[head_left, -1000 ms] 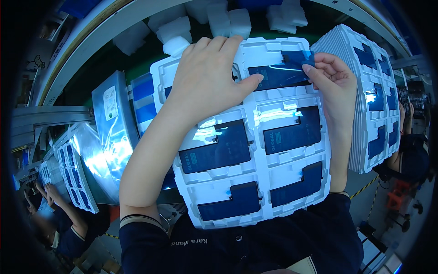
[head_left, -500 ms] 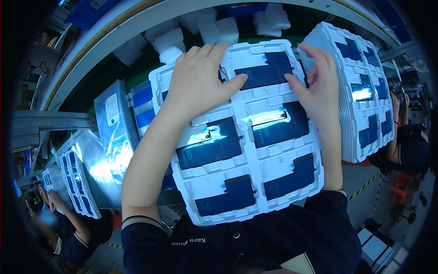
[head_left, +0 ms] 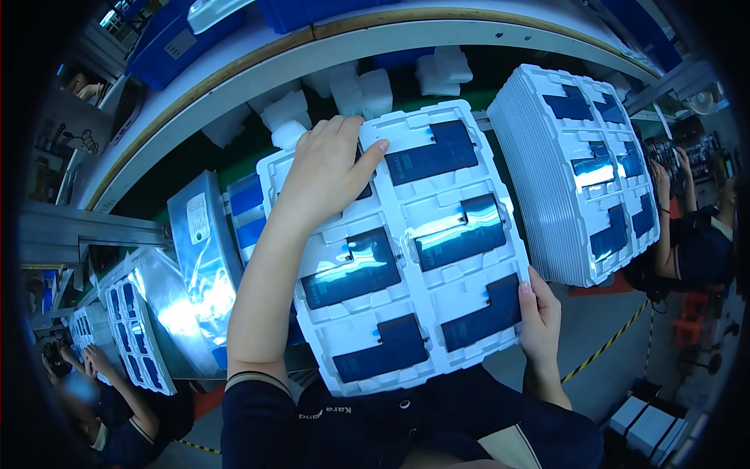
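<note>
Head view: our left hand (head_left: 332, 168) spreads over the upper left of the white tray (head_left: 419, 305), thumb wide, likely to steady it; we cannot tell whether its fingertips grip the far edge. Our right hand (head_left: 541, 320) is closed on the lower right rim, probably supporting the tray before our torso. Separate pockets hold the dark L-shaped cells (head_left: 383, 349) apart.

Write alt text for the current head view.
White tray of dark L-shaped parts, the wearer's left hand over its far left pocket and right hand gripping its near right edge. A stack of similar trays stands at right; white blocks lie beyond.
</note>
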`<state>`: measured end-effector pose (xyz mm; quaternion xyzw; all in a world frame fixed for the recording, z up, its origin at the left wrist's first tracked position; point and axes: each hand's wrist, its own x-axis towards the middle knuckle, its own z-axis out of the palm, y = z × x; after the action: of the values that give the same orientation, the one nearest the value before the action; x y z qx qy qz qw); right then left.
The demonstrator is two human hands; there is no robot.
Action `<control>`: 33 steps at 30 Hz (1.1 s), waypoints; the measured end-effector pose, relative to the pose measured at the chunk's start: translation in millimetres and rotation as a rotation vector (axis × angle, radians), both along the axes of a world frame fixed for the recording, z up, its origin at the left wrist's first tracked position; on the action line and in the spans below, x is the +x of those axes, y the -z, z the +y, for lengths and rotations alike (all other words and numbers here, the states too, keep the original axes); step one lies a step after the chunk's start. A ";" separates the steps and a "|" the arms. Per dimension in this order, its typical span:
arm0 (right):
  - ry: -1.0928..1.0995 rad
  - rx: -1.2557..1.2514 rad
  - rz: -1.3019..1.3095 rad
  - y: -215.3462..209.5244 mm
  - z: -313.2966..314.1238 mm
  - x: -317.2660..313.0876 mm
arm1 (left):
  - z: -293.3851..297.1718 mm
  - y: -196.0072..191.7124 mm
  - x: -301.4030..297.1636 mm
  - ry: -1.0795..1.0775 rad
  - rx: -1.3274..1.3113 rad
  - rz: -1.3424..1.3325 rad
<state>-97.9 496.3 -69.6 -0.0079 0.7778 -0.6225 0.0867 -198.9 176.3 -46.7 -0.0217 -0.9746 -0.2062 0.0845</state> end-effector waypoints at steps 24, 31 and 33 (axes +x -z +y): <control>-0.188 -0.152 -0.077 -8.5 21.3 -20.1 | 53.7 43.1 232.8 -0.126 0.863 0.180; -0.171 0.054 0.085 2.5 8.9 -16.9 | 61.3 41.9 230.3 -0.233 0.853 0.197; -0.112 0.243 0.256 10.9 8.3 -15.0 | 58.4 38.4 231.0 -0.266 0.815 0.192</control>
<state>-113.0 504.6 -80.5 -0.1198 0.8504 -0.5118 0.0217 32.1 234.7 -85.0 0.1199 -0.7957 -0.5581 0.2024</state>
